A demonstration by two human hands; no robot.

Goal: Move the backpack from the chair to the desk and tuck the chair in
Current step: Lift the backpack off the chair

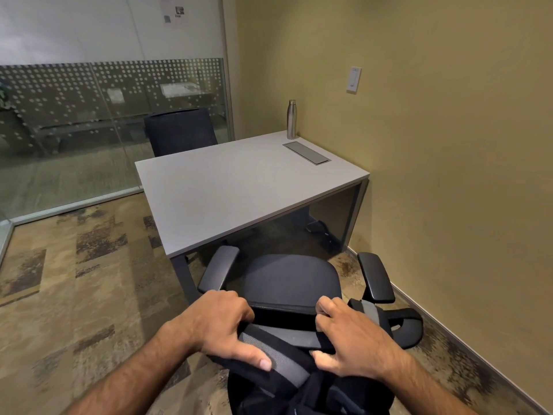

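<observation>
A black office chair (290, 280) with two armrests stands just in front of the grey desk (239, 187), its seat bare and facing the desk. At the chair's back, close to me, is a black backpack (299, 384) with grey padded straps. My left hand (221, 327) is closed around one grey strap on the left. My right hand (350, 339) grips the backpack's top on the right, next to the other strap. I cannot tell whether the backpack rests on the chair's back or hangs from my hands.
A steel bottle (291, 119) stands at the desk's far right corner, beside a metal cable hatch (306, 153). A second black chair (181, 130) sits behind the desk. A glass partition (89, 115) runs on the left, and a tan wall (449, 175) borders the desk's right side.
</observation>
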